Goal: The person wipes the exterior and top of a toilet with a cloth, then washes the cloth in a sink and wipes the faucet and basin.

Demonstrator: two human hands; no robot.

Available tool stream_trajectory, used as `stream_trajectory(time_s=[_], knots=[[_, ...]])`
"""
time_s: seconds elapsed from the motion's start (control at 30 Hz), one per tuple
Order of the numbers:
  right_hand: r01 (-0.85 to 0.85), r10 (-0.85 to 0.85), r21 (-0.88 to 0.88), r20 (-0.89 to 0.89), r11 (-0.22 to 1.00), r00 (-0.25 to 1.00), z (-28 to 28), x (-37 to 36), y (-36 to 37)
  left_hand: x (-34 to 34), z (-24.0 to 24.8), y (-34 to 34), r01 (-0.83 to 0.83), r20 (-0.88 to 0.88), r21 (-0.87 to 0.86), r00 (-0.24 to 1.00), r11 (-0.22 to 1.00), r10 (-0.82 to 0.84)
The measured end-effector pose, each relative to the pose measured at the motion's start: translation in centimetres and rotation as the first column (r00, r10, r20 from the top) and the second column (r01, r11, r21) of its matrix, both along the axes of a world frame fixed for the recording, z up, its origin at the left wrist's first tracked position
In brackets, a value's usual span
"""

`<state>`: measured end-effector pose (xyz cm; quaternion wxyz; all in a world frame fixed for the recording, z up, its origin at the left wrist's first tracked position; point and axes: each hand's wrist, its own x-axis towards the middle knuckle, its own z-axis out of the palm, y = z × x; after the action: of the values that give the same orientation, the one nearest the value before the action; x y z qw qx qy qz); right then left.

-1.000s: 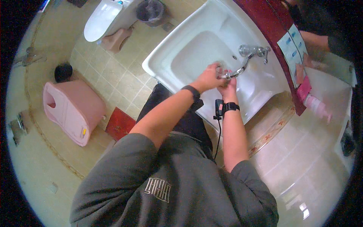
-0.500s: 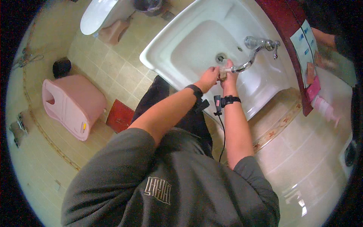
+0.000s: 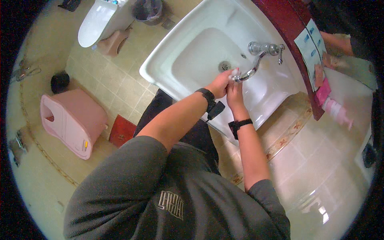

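Observation:
Both hands meet over the white sink (image 3: 180,44), just under the spout of the chrome faucet (image 3: 250,74). My left hand (image 3: 220,85) comes in from the left with its fingers bent inward, closed around something I cannot make out. Against it from below sits my right hand (image 3: 235,95), its fingers mostly hidden behind the left hand and the spout. A white patch (image 3: 235,73) shows at the fingertips; whether it is water, foam or an object is unclear. The round drain (image 3: 225,66) lies just beyond the hands. Each wrist wears a black strap.
A dark red ledge (image 3: 286,30) with a pale sheet runs along the sink's right side. Pink cloth (image 3: 323,93) hangs beside it. Leftward stand a pink tub (image 3: 86,106), a red square (image 3: 123,131), a toilet (image 3: 96,24), a pink stool (image 3: 116,44) and a bin (image 3: 147,17).
My hands have drawn back slightly toward me and closer together. A brownish item seen between them before is now hidden. The whole view has shifted a little.

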<state>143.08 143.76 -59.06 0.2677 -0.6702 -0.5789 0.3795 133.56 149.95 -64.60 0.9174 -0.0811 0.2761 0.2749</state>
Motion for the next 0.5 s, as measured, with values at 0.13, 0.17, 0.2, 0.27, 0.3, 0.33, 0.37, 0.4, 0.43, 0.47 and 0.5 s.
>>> stream_trajectory(time_s=[0.13, 0.17, 0.2, 0.27, 0.3, 0.33, 0.37, 0.4, 0.43, 0.47, 0.5], knots=[[-0.176, 0.147, 0.008, 0.516, 0.984, 0.844, 1.1, -0.1, 0.7, -0.5, -0.2, -1.5, 0.090, -0.335, 0.545, 0.935, 0.833, 0.118], [-0.087, 0.092, -0.032, 0.498, 0.996, 0.862, 1.1, -0.2, 0.4, -0.7, 0.4, -1.4, 0.097, -0.336, 0.540, 0.936, 0.836, 0.108], [0.001, 0.035, -0.074, 0.483, 0.997, 0.875, 1.2, -0.2, 0.1, -1.0, 1.1, -1.3, 0.189, -0.467, 0.494, 0.881, 0.849, 0.076], [0.139, -0.117, -0.100, 0.196, 0.985, 0.974, 2.2, -0.1, -0.6, -1.6, 1.7, -0.7, 0.263, -0.592, 0.442, 0.804, 0.858, 0.059], [0.262, -0.281, -0.172, -0.100, 0.950, 0.954, 2.7, 0.1, -1.1, -1.8, 2.0, -0.6, 0.230, -0.576, 0.430, 0.814, 0.873, 0.070], [0.405, -0.487, -0.281, -0.374, 0.870, 0.789, 2.0, 1.4, -2.6, -1.3, 2.7, -0.6, 0.200, -0.547, 0.421, 0.834, 0.885, 0.072], [0.403, -0.489, -0.287, -0.373, 0.869, 0.789, 2.7, 1.5, -3.2, -1.3, 3.2, -0.4, 0.200, -0.549, 0.415, 0.833, 0.887, 0.069], [0.432, -0.543, -0.347, -0.353, 0.832, 0.762, 3.5, 1.8, -4.0, -1.1, 3.6, 0.0, 0.147, -0.534, 0.212, 0.845, 0.966, -0.011], [0.467, -0.598, -0.400, -0.326, 0.789, 0.732, 4.4, 2.2, -4.4, -0.6, 4.1, 0.3, 0.102, -0.496, -0.001, 0.864, 0.995, -0.089], [0.457, -0.589, -0.399, -0.329, 0.795, 0.738, 4.2, 2.3, -4.3, -0.9, 2.9, 0.1, 0.091, -0.498, 0.001, 0.863, 0.996, -0.078], [0.423, -0.610, -0.459, -0.414, 0.781, 0.676, 4.0, 2.3, -4.1, -1.4, 1.8, -0.4, 0.195, -0.651, 0.361, 0.752, 0.912, 0.097]])
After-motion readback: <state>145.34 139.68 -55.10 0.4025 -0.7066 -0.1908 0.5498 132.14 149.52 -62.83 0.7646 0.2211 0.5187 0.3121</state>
